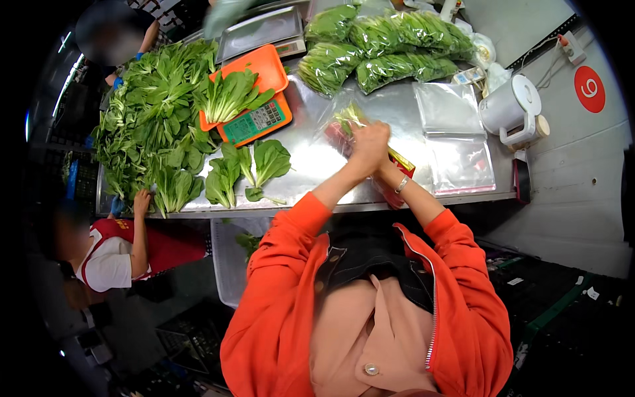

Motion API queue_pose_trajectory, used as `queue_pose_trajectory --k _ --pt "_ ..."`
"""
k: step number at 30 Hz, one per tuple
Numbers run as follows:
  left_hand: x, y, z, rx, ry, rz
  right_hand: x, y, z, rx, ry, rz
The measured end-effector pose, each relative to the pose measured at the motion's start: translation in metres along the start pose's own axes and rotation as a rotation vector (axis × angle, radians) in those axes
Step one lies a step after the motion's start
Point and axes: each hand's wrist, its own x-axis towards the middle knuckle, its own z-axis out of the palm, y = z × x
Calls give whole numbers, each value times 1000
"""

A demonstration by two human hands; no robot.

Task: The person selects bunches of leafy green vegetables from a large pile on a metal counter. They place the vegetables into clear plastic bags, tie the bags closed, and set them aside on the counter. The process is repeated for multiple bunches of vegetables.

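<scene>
My left hand (368, 143) is closed over the gathered part of a clear plastic bag (330, 116). Pale green stems (351, 115) show through the film beside my knuckles. My right hand (382, 160) meets the left from the other side, a metal bracelet on its wrist; its fingers are mostly hidden, so I cannot tell what they hold. Reddish-pink material (339, 138) lies by the hands and is partly covered. Under my right wrist is a red and yellow box (403, 163). Flat clear bags (459, 161) lie in a stack to the right.
Loose leafy greens (158, 109) cover the metal table's (317, 173) left side. An orange digital scale (258, 119) bears a bunch (230, 94). Filled bags of greens (387, 49) lie at the back, a white jug (508, 109) at right. A co-worker (124, 248) reaches in from the left.
</scene>
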Motion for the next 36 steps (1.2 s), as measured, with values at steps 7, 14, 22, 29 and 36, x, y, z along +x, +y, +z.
queue_pose_trajectory --k 7,14,22,29,36 --pt "-20 30 -63 -247 77 310 25 -39 -83 -406 -291 39" --pt "-40 22 -62 -460 110 406 18 -15 -77 19 63 5" --pt "-22 -109 -23 -1509 175 -929 21 -30 -78 43 71 122" --pt "-24 -171 82 -2117 354 -842 8 -20 -51 58 70 88" --pt "-61 -92 65 -2573 3 -743 23 -38 -36 247 -36 92"
